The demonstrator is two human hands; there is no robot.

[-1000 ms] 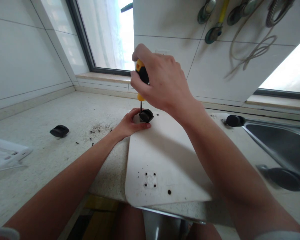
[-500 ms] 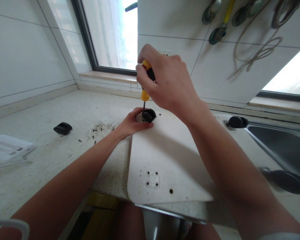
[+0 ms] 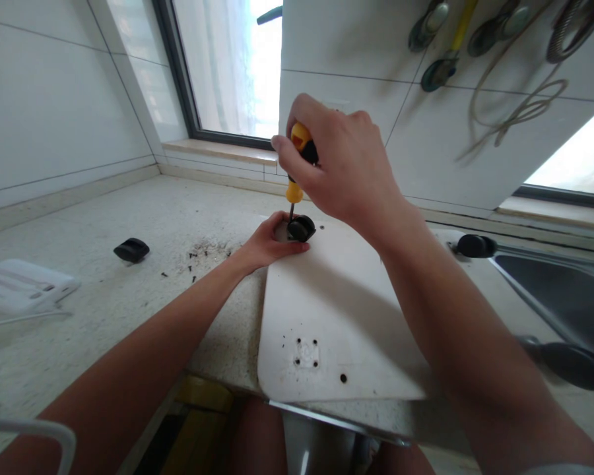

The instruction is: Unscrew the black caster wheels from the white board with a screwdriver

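A speckled pale stone countertop point(image 3: 103, 277) is running along a white tiled wall point(image 3: 39, 99), with a dark-framed window point(image 3: 222, 72) glowing behind a sheer curtain at the back. At the far left a flat white plastic box point(image 3: 24, 287) is lying near the counter's edge, and beyond it a small black plastic caster part point(image 3: 131, 250) is sitting alone on the stone. A scatter of tiny dark screws and crumbs point(image 3: 200, 254) is lying just to its right.

The left hand point(image 3: 267, 244) is resting on the far left corner of a white rounded-corner plastic board point(image 3: 336, 310), fingers curled loosely around a black caster wheel point(image 3: 301, 228) that is sitting on that corner, steadying it. The board is lying flat, its long axis running away from the person, its near edge overhanging the counter; four small holes point(image 3: 307, 352) are showing near that edge.

Above the wheel, the right hand point(image 3: 349, 165) is gripping a yellow-and-black-handled screwdriver point(image 3: 297, 171), fingers wrapped tightly about the handle. The tool is standing nearly upright, handle up, its thin metal shaft pointing down, tip meeting the wheel's mounting plate.

Further right, another black caster wheel point(image 3: 475, 246) is lying by the rim of a stainless steel sink point(image 3: 564, 297). On the wall above, utensils and a looped cord point(image 3: 509, 112) are hanging.
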